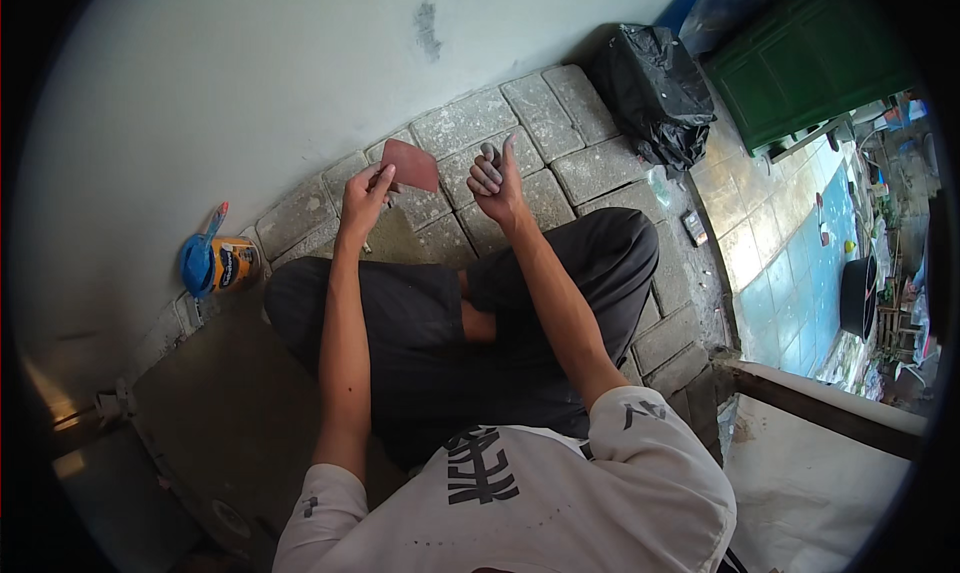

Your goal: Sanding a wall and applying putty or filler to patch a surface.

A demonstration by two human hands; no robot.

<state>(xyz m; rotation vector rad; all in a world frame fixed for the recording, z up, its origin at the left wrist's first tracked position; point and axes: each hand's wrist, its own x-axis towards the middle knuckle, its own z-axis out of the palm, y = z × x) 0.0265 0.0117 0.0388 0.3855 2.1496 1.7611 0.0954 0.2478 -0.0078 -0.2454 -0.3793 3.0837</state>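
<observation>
Between the thumb and fingers of my left hand [363, 203] is a reddish-brown piece of sandpaper [411, 166], roughly square and held out flat. My right hand [497, 185] is raised just to the right of it, apart from the sheet. Its fingers are curled in and its thumb points up, with grey dust on the fingers and nothing visible in them. Both hands are above the grey paving blocks [463, 120], in front of my crossed legs.
A pale wall [250, 83] with a dark smudge runs along the far left. Beside my left knee stands an orange and black paint can [236, 263] with a blue-smeared top and brush. A black plastic bag [655, 93] and a green bin [810, 58] are at the far right.
</observation>
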